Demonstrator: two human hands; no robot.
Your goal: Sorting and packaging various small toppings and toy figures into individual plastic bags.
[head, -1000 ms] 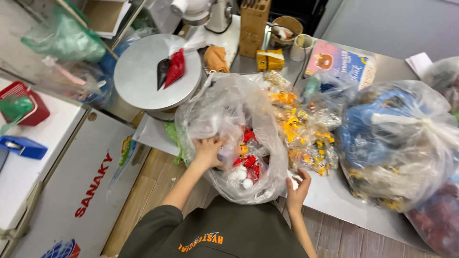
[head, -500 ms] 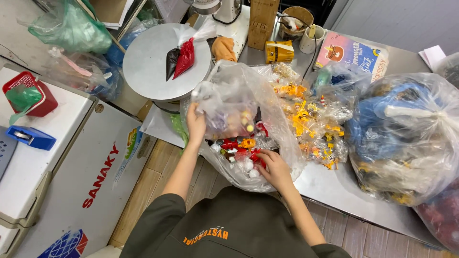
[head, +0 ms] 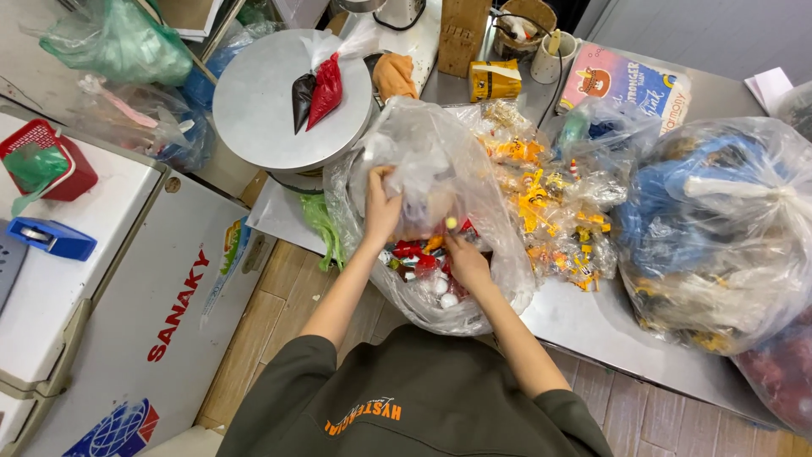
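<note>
Closest to me, bottom of the frame, is the person's dark olive shirt [head: 406, 398] with orange lettering across it, both bare forearms reaching up toward the middle. The left hand [head: 382, 207] is pinching the upper rim of a big clear plastic bag [head: 499, 279], fingers curled shut around a bunch of the film and lifting it. The right hand [head: 468, 262] is down inside the bag's mouth, fingers bent and buried among the small red, white and orange toy pieces [head: 419, 258]; can't honestly tell if it's got one gripped or is just rummaging. That bag sits dead centre, hanging a bit over the near edge of the steel counter [head: 592, 326].

Just right of it there's a second clear bag packed with yellow and orange toy bits [head: 550, 203], touching the first one. Further right, a huge knotted bag with blue stuff inside [head: 719, 228] fills the right side.

Left side of the frame: a white chest freezer [head: 161, 296], with a red basket [head: 59, 165] and a blue stapler-looking thing [head: 51, 239] on the white top next to it.

Farther back, upper middle, a round metal lid [head: 262, 110] with two small tied pouches, one red [head: 328, 85] and one dark. Behind that a wooden knife block [head: 463, 34], a mug [head: 558, 55] and a colourful booklet [head: 626, 85].
</note>
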